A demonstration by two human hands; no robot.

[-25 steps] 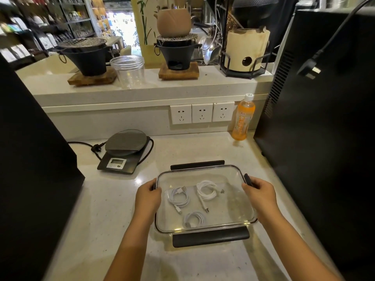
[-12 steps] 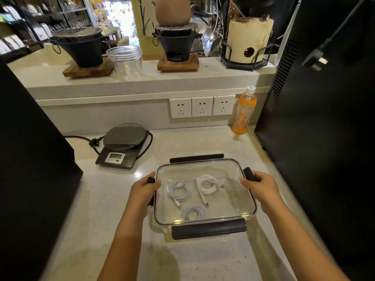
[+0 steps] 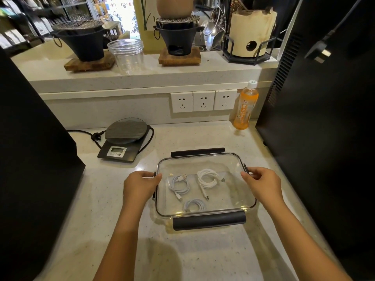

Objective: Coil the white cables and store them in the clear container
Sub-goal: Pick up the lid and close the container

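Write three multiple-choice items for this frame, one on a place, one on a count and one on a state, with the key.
1. Where does the orange drink bottle stand?
A. Below the wall sockets' right end
B. On the scale
C. Inside the container

2. How many coiled white cables lie in the clear container?
A. One
B. Three
C. Five

3. What are the hands doing?
A. Hanging idle
B. Coiling a cable
C. Holding the container's side clips

Key: 1 A, it stands on the counter by the sockets. 2 B, three coils show through the lid. 3 C, the left hand and right hand each grip a side.
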